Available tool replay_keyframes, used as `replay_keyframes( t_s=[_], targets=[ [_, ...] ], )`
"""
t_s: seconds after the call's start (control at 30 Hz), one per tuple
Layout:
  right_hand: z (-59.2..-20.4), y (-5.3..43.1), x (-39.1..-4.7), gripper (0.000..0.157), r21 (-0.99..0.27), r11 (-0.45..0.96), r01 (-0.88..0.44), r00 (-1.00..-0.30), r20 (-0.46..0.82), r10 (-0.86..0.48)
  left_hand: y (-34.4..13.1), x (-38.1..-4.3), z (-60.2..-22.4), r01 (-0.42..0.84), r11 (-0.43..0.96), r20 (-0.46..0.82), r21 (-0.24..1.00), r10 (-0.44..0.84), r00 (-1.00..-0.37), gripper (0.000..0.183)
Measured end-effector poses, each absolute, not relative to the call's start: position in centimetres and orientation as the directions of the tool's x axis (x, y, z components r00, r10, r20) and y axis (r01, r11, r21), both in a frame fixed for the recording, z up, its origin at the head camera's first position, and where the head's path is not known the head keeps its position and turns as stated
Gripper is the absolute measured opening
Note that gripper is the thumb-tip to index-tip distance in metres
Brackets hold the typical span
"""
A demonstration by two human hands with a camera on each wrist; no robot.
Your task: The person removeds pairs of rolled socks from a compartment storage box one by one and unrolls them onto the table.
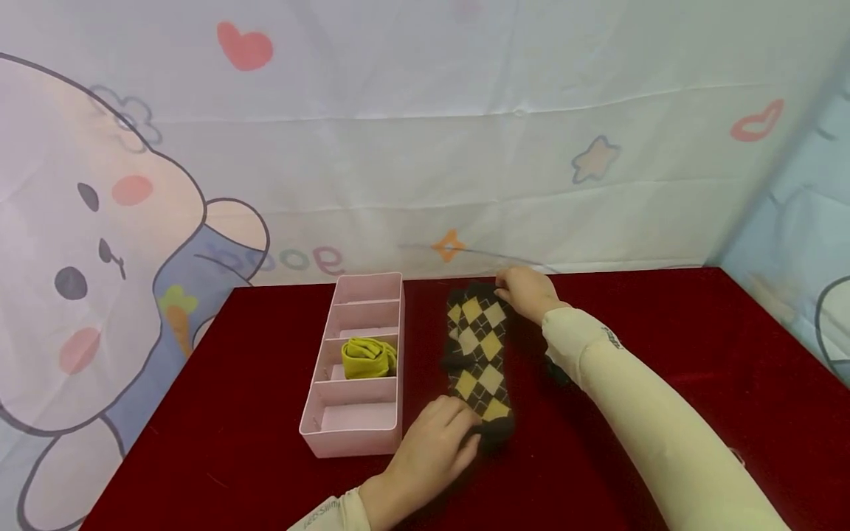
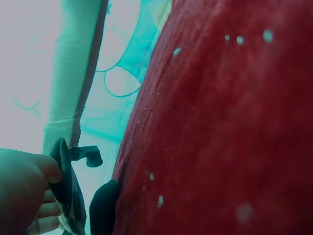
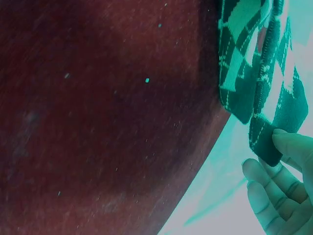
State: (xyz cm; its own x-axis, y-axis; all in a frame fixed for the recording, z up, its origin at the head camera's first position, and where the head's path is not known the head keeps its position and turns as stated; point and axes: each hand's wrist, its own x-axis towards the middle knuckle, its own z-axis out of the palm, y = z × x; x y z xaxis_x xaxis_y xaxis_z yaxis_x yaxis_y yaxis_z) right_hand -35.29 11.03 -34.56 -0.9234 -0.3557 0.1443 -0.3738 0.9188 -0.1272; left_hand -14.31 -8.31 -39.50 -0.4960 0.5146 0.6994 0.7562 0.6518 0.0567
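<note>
Dark argyle socks point(image 1: 479, 354) with yellow and cream diamonds stretch lengthwise over the red cloth, right of the pink box. At their near end, my left hand point(image 1: 434, 446) pinches the dark edge; the left wrist view shows the thumb against the dark knit point(image 2: 61, 169) with fingers behind. My right hand point(image 1: 527, 293) holds the far end. In the right wrist view its thumb and fingers pinch a dark sock tip point(image 3: 269, 147), while a second patterned layer point(image 3: 237, 63) hangs beside it.
The pink box point(image 1: 352, 441) has several compartments in a row; a folded yellow-green cloth item point(image 1: 367, 359) sits in one. Partly hidden under my right forearm lies a dark item point(image 1: 558, 371). A printed curtain point(image 1: 398, 184) rises behind the red-covered table point(image 1: 219, 413).
</note>
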Motion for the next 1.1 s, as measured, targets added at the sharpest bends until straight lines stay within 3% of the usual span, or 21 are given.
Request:
replay_keyframes(
  t_s=[0.2, 0.43, 0.8, 1.1],
  targets=[
    [-34.5, 11.6, -34.9, 0.013, -0.129, 0.917, -0.378, -0.922, 0.142, -0.361, -7.0, -14.4, -39.3, 0.771, 0.637, 0.696, -0.006, 0.556, -0.455, 0.015],
    [-35.0, 12.3, -34.8, 0.016, -0.111, 0.921, -0.372, -0.925, 0.132, -0.357, -5.7, -14.3, -39.3, 0.772, 0.635, 0.658, 0.01, 0.577, -0.484, 0.013],
    [-35.2, 14.2, -34.7, 0.012, -0.132, 0.926, -0.353, -0.934, 0.102, -0.342, -3.8, -14.8, -39.2, 0.808, 0.588, 0.638, -0.04, 0.637, -0.432, 0.011],
    [-35.5, 15.6, -34.9, 0.014, -0.142, 0.936, -0.323, -0.944, 0.114, -0.309, -2.8, -15.1, -39.3, 0.817, 0.575, 0.609, -0.047, 0.665, -0.433, 0.012]
  ],
)
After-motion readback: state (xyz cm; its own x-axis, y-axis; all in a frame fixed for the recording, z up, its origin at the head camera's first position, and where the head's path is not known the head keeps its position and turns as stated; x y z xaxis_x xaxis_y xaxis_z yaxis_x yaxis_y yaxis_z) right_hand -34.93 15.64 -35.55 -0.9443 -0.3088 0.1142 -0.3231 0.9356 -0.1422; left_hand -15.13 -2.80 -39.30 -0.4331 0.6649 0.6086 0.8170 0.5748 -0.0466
